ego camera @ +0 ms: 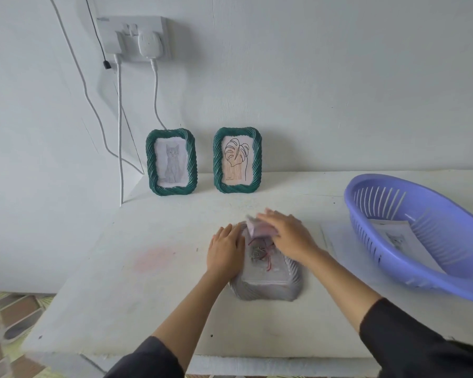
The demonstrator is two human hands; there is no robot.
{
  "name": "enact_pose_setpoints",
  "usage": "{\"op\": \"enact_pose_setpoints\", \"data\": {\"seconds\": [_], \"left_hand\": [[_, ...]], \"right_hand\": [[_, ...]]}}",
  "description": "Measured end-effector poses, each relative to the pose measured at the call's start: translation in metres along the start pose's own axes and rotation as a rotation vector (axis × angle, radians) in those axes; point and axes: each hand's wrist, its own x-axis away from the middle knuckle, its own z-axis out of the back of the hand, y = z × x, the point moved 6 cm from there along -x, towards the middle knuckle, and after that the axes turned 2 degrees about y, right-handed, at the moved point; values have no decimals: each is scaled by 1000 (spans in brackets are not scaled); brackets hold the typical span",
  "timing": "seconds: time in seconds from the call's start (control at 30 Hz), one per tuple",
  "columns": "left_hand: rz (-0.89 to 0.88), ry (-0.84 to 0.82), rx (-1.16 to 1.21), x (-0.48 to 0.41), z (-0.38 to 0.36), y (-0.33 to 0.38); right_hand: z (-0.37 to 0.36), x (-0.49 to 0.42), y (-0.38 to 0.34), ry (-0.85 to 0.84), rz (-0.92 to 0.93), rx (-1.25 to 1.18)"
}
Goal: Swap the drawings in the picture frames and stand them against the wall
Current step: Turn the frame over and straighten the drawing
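A grey ribbed picture frame [268, 287] lies flat on the white table [148, 282], with a rose drawing [258, 253] showing inside it. My left hand [225, 249] rests flat on the frame's left edge. My right hand [287, 233] lies over the frame's far end on a pale pink piece [253, 225], perhaps the backing board; its grip is blurred. Two green frames stand against the wall: the left one [171, 162] holds a cat drawing, the right one [237, 160] holds a leaf drawing.
A purple slotted basket [421, 236] stands tilted at the right with a paper drawing [399, 238] in it. White cables [119, 132] hang from a wall socket [137, 38] down to the table's far left corner. The table's front edge is near my arms.
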Motion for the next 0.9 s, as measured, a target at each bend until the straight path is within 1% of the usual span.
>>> {"op": "enact_pose_setpoints", "data": {"seconds": [0.03, 0.13, 0.3, 0.37, 0.4, 0.53, 0.6, 0.7, 0.77, 0.83, 0.9], "left_hand": [[5, -4, 7, 0, -2, -1], [10, 20, 47, -1, -4, -4], [10, 22, 77, -1, -4, -8], [7, 17, 69, -1, -4, -8], [5, 17, 66, -2, -4, -8], [4, 22, 60, -2, -3, -7], [9, 17, 64, -1, -3, -8], [13, 8, 64, -1, -3, -8], [11, 3, 57, -1, -3, -8], [11, -8, 50, -2, -4, -7], [10, -14, 48, -2, -4, -7]], "right_hand": [[-11, 2, -3, -74, 24, 67], [-25, 11, -5, -134, 88, 163], [-19, 52, -2, -259, 223, 70], [-11, 64, 5, -319, 245, 59], [-8, 62, 10, -317, 238, 78], [-8, 27, 10, -137, 109, 142], [-19, 24, 1, -151, 119, 93], [-18, 53, -2, -292, 242, 26], [-5, 67, 10, -352, 260, 49], [4, 55, 26, -322, 210, 122], [6, 29, 32, -205, 125, 149]]}}
